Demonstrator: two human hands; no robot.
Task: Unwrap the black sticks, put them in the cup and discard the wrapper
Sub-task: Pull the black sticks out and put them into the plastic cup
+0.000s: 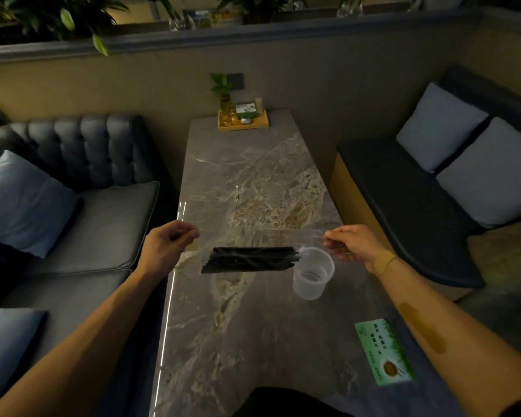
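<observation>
**Wrapper stretched between 2 hands over the table**

A person stands at the near end of a long marble table (253,176), both bare forearms reaching out over it. The left hand (166,242) has its fingers curled in, thumb and fingertips pinching one end of a clear wrapper (253,236). The right hand (354,243) pinches the other end the same way; a tan plaster sits on its wrist. Between them the film is pulled out wide and nearly flat, so thin that the marble shows through it.

The black sticks (250,259) lie as 1 tight bundle, lengthwise from left to right, between the hands and a little nearer the person. Whether the bundle hangs in the film or rests on the marble I cannot tell. Its right end reaches the rim of a clear plastic cup (313,275), which stands upright on the table just below the right hand.

Nearer the person, on the right side, lies a green card (384,352). At the far end sits a yellow tray (243,123) with a small plant in it. Sofas with pale cushions flank the table.
</observation>
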